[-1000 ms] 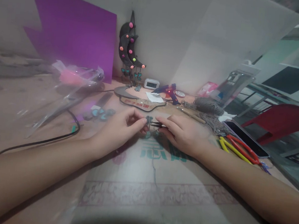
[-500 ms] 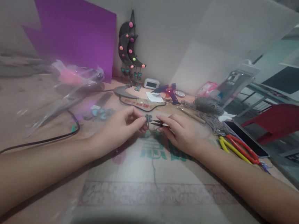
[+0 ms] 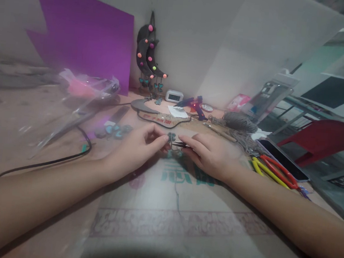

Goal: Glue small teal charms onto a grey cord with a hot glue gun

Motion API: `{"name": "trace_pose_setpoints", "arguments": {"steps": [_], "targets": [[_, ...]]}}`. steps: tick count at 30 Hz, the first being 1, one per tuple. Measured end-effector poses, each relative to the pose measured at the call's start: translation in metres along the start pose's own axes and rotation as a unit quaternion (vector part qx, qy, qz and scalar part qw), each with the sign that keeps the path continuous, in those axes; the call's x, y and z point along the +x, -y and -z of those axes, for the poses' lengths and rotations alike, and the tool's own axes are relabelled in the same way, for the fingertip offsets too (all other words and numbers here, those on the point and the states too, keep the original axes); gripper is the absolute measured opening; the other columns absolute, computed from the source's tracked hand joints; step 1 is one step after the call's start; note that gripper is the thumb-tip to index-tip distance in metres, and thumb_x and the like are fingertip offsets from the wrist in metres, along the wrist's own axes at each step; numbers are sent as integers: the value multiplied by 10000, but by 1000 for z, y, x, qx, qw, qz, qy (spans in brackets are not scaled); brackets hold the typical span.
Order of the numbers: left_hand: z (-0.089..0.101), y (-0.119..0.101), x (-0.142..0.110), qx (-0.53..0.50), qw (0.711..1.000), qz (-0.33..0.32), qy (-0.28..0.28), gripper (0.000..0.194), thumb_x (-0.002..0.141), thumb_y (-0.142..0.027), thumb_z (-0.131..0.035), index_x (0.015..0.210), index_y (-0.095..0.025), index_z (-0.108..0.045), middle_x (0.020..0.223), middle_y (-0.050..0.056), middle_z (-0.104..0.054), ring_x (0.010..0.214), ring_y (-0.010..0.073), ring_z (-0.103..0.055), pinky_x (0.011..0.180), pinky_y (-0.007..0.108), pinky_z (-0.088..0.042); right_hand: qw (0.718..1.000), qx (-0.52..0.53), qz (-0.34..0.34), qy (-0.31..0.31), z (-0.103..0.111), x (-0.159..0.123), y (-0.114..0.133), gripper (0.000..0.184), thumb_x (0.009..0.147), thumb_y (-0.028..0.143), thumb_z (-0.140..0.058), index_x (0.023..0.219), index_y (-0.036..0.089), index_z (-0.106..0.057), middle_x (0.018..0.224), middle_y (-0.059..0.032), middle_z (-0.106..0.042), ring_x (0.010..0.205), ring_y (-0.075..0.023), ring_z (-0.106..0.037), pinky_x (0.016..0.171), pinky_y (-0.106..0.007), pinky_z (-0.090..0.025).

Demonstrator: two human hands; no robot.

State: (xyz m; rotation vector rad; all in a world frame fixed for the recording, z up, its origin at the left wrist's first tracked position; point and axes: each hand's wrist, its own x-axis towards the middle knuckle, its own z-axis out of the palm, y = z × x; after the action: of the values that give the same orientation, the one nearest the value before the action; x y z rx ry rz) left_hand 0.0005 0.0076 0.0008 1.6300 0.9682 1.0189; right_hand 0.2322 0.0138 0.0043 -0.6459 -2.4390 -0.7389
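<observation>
My left hand [image 3: 148, 143] pinches a small grey-and-teal yarn piece [image 3: 171, 137] between thumb and fingertips. My right hand [image 3: 210, 152] is wrapped around small thread snips [image 3: 179, 144], whose dark, pointed blades lie together just below the yarn piece. Whether a thread sits between the blades is too small to tell. A thin grey-blue thread [image 3: 178, 199] trails down the printed board [image 3: 138, 238] below the hands. Left of my left hand lie several similar teal and grey pieces [image 3: 116, 131].
Behind are a grey crescent [image 3: 145, 106], a small clock [image 3: 174, 96] and a blue glue gun [image 3: 193, 105]. Grey yarn [image 3: 239, 122], a phone [image 3: 284, 159] and red-and-yellow-handled pliers [image 3: 276, 172] lie right. A black cable [image 3: 51, 162] and clear plastic wrap [image 3: 67, 116] are left.
The snips' blades were apart and have come together. My right fingers have squeezed closer. The yarn piece has shifted slightly upright in my left hand, which stays in place.
</observation>
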Motion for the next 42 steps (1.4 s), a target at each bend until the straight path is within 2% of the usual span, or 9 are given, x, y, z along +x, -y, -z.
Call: {"name": "trace_pose_setpoints", "arguments": {"steps": [11, 17, 25, 31, 42], "targets": [[1, 2, 0, 68, 997, -24, 14, 201, 926, -365, -567, 855, -178, -578, 866, 39, -717, 665, 131, -625, 480, 217, -388, 1000, 14, 3, -2, 0, -2, 0, 270, 992, 242, -486, 1178, 82, -600, 755, -57, -618, 658, -172, -540, 579, -273, -427], [1, 3, -1, 100, 994, -51, 18, 203, 929, -367, -552, 848, -184, -585, 847, 23, -706, 734, 153, -634, 599, 246, -455, 1000, 11, -7, -6, 0, -2, 0, 308, 997, 271, -482, 1216, 80, -585, 748, -48, -608, 648, -169, -540, 572, -270, -425], [2, 6, -1, 132, 989, -67, 22, 203, 927, -364, -544, 855, -182, -598, 828, 11, -682, 764, 163, -624, 684, 280, -465, 1000, 12, -8, -10, 2, -1, 1, 324, 991, 303, -503, 1203, 79, -601, 741, -42, -600, 633, -156, -526, 565, -264, -408], [2, 5, -1, 149, 985, -80, 21, 192, 925, -352, -549, 842, -185, -596, 797, -7, -641, 733, 148, -592, 676, 280, -453, 1000, 17, -8, -16, 0, -2, 1, 355, 991, 357, -505, 1201, 89, -604, 737, -36, -593, 628, -152, -534, 561, -259, -411], [1, 9, 0, 147, 986, -73, 28, 205, 924, -374, -554, 841, -190, -593, 799, 1, -668, 730, 157, -621, 660, 283, -463, 1000, -14, -22, 2, 0, -2, 0, 369, 1017, 371, -445, 1194, 101, -624, 728, -44, -630, 645, -159, -566, 585, -262, -429]]}}
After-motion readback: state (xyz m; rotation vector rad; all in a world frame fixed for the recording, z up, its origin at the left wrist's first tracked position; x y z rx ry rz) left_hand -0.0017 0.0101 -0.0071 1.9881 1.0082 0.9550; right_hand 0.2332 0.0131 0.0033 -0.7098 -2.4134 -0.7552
